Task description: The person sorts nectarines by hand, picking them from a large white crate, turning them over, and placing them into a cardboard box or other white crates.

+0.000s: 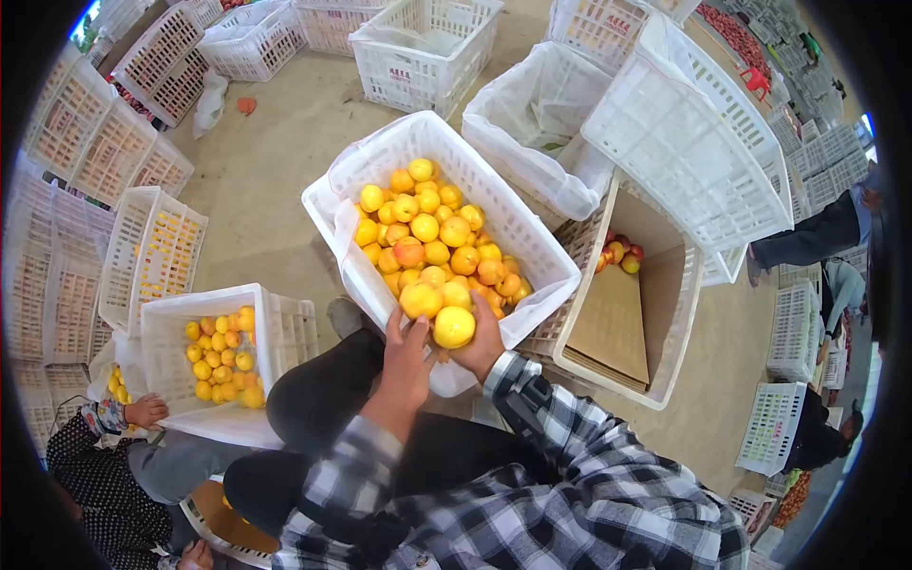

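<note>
In front of me a white plastic crate with a pale liner holds many yellow-orange fruits that look like peaches or nectarines. Both hands are over its near edge. My right hand is closed around a bright yellow peach, its fingers along the fruit's right side. My left hand has its fingers curled at another yellow peach, just left of the first. The undersides of both fruits and part of the left fingers' contact are hidden.
At left, a co-worker's hand rests on a tilted crate of similar fruit. To the right stands a crate with cardboard and a few red fruits. A lined crate and stacked crates stand beyond.
</note>
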A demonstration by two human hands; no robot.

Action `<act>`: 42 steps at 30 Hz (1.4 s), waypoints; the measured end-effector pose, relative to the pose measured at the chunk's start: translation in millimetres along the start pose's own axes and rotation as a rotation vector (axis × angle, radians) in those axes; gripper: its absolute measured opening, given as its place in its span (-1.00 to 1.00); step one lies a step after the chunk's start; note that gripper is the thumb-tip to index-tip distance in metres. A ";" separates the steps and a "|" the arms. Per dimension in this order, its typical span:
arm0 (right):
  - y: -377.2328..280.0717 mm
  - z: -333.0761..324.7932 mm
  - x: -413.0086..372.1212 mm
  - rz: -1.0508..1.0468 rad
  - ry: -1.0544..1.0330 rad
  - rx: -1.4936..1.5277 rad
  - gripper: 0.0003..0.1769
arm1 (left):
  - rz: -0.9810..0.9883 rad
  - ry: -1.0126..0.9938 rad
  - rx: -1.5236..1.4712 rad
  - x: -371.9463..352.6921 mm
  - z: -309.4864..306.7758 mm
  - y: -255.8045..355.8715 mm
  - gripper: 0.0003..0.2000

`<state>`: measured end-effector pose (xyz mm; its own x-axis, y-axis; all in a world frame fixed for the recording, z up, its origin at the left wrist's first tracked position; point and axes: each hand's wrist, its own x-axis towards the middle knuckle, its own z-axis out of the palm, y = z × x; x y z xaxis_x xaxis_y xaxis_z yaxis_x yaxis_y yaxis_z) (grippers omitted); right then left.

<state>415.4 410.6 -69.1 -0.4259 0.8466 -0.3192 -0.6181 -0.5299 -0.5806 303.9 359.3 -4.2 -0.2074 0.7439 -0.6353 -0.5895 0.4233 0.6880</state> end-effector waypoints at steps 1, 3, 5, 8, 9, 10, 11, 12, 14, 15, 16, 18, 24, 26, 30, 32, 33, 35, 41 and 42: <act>-0.5 -8.8 1.5 -0.347 0.001 -0.625 -0.45 | -0.030 0.022 -0.005 -3.2 6.8 6.7 -0.42; -0.1 -51.5 27.8 -0.400 -0.029 -0.698 -0.30 | -0.029 -0.054 -0.078 -11.0 3.4 21.3 -0.44; -9.8 -84.0 47.8 -0.567 0.052 -1.016 -0.24 | 0.032 -0.246 -0.272 -21.9 -19.4 39.6 -0.47; -32.6 -80.1 49.6 -0.479 0.128 -1.280 -0.45 | 0.202 -0.348 -0.366 -69.2 -79.1 83.3 -0.54; -35.6 -85.6 55.5 -0.472 0.055 -1.217 -0.49 | 0.290 -0.319 -0.387 -87.3 -110.6 97.6 -0.56; -36.1 -78.7 55.7 -0.474 0.088 -1.206 -0.46 | 0.370 -0.292 -0.405 -106.3 -143.0 114.1 -0.57; -39.9 -55.9 47.1 -0.373 0.102 -1.163 -0.44 | 0.468 -0.196 -0.435 -129.7 -176.6 129.3 -0.57; -44.3 -58.0 51.3 -0.241 0.174 -1.397 -0.32 | 0.576 -0.106 -0.492 -147.6 -216.2 137.1 -0.58; -23.2 -73.2 58.4 -0.244 0.370 -1.088 -0.29 | 0.695 0.172 -0.535 -188.2 -297.2 147.4 -0.65; -22.2 -45.3 59.7 -0.007 0.503 -0.342 -0.32 | 0.710 0.292 -0.520 -204.6 -342.4 145.0 -0.67; -47.6 -34.1 64.8 0.257 0.625 0.429 -0.36 | 0.705 0.428 -0.473 -203.2 -350.6 137.3 -0.69; -47.7 55.4 50.5 0.297 0.570 0.403 -0.43 | 0.634 0.590 -0.407 -209.8 -387.5 124.8 -0.70; -1.0 254.4 33.5 0.347 -0.209 0.015 -0.50 | 0.284 0.700 0.016 -153.3 -448.8 117.9 -0.69; 38.9 326.7 28.0 0.427 -0.279 -0.029 -0.56 | 0.211 0.649 0.170 -117.4 -472.9 119.3 -0.67; 126.2 411.9 17.6 0.467 -0.373 -0.190 -0.54 | 0.194 0.624 0.702 -36.8 -524.5 113.2 -0.59; 152.7 417.7 22.9 0.479 -0.388 -0.283 -0.50 | 0.236 0.617 0.832 0.7 -538.7 102.5 -0.56; 162.2 414.7 24.3 0.496 -0.353 -0.399 -0.51 | 0.172 0.636 0.707 20.3 -540.6 97.7 -0.54; 173.7 406.4 29.7 0.621 -0.219 -0.536 -0.53 | -0.060 0.650 0.446 53.1 -541.3 95.2 -0.47; 174.0 396.1 46.3 0.736 -0.226 -0.641 -0.59 | 0.044 0.724 0.888 102.2 -592.1 58.9 -0.34; 173.0 393.5 48.1 0.767 -0.208 -0.652 -0.59 | 0.115 0.676 0.969 105.8 -594.3 57.3 -0.33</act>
<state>28.1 340.0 109.9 -0.6995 0.2329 -0.6756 0.3215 -0.7418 -0.5886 -215.8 154.9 -240.4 -0.7622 0.5023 -0.4082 0.2362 0.8031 0.5471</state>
